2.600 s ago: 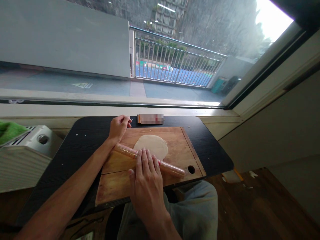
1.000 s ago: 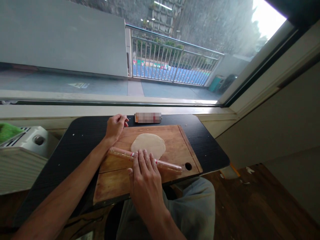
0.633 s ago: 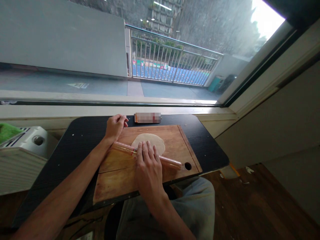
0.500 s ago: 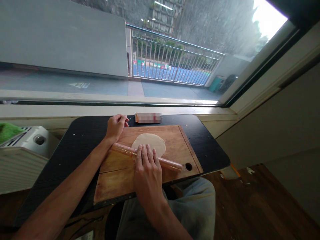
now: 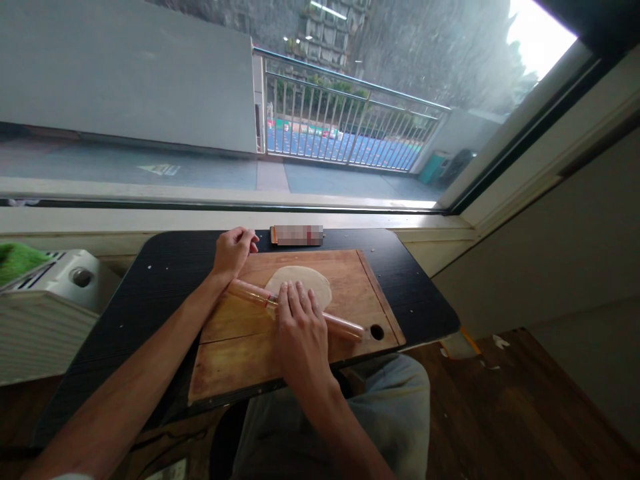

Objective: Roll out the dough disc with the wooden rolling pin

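Observation:
A round, flat sheet of dough (image 5: 311, 285) lies on the wooden cutting board (image 5: 240, 373). Across its near edge runs a rolling pin (image 5: 250, 293), a straight pinkish cylinder with a glossy surface, slanting down toward the right. My right hand (image 5: 303, 327) lies flat on the pin's middle, fingers stretched forward and hiding that part of it; the fingertips reach over the dough. At the board's far left corner my left hand (image 5: 234, 252) is loosely closed, with nothing visible in it. The left forearm passes beside the pin's left end.
The board sits on a black table (image 5: 425, 307) by a window. At the table's back edge lies a small box (image 5: 297, 235) with a blurred front. To the left stands a white appliance (image 5: 60, 293) with a green cloth (image 5: 20, 263) on top. The board has a round hole near its right side.
My right hand has shifted slightly forward and to the right. The rolling pin's left end has moved a little forward and right. My left hand stays in place.

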Available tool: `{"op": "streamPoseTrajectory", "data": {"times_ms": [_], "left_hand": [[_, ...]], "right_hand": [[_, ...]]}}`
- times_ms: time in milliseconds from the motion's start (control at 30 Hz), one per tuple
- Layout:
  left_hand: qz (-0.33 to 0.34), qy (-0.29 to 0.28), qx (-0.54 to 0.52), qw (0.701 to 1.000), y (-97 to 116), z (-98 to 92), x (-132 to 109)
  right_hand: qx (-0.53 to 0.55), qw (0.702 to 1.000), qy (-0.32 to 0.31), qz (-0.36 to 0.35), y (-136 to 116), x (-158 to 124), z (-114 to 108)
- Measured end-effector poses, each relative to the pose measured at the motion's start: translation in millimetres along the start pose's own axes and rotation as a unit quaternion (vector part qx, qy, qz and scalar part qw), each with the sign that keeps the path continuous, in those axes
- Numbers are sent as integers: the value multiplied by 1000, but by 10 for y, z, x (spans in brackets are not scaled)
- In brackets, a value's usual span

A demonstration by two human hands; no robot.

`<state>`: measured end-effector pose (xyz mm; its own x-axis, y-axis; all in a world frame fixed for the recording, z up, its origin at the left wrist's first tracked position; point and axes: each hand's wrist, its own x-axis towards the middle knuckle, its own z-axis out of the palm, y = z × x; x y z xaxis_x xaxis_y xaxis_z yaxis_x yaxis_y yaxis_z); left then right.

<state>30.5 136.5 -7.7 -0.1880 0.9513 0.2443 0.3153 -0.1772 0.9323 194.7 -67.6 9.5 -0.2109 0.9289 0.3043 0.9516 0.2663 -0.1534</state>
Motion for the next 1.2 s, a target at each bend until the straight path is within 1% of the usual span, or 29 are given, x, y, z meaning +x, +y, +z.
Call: {"op": "streamPoseTrajectory", "data": {"times_ms": [67, 133, 300, 400, 467, 533, 633, 700, 767, 867, 1000, 1100, 1200], "left_hand": [[-3, -2, 3, 1000, 3, 1, -5], [-5, -3, 3, 1000, 5, 5, -10], [4, 2, 3, 1000, -8, 15, -6], [4, 3, 2, 1000, -15, 16, 0], [4, 0, -1, 1000, -13, 14, 0], [5, 0, -4, 1000, -6, 10, -3], [4, 2, -1, 1000, 11, 4, -7], [1, 1, 2, 1000, 24, 1, -10], [0, 1, 1, 1000, 35, 1, -15], [3, 1, 2, 1000, 45, 3, -24], [4, 1, 4, 1000, 42, 5, -27], [4, -1, 0, 1000, 40, 5, -24], [0, -4, -3, 1000, 47, 5, -22]], "right_hand": [[7, 1000, -10, 6, 22, 41, -15], [9, 1000, -11, 6, -10, -4, -10], [8, 1000, 9, -5, -188, -303, 54], [11, 1000, 22, -16, -221, -391, 86], [14, 999, 29, -22, -179, -348, 84], [22, 999, 23, -19, -99, -237, 59], [45, 999, -6, 0, 33, -44, 2], [57, 998, -22, 5, 84, 27, -22], [57, 998, -28, 8, 90, 31, -23], [52, 998, -22, 13, 39, -46, -3], [56, 998, -8, -5, 1, -146, 18], [55, 998, -2, -24, 65, -163, 29], [43, 999, -6, -32, 194, -154, 36]]}}
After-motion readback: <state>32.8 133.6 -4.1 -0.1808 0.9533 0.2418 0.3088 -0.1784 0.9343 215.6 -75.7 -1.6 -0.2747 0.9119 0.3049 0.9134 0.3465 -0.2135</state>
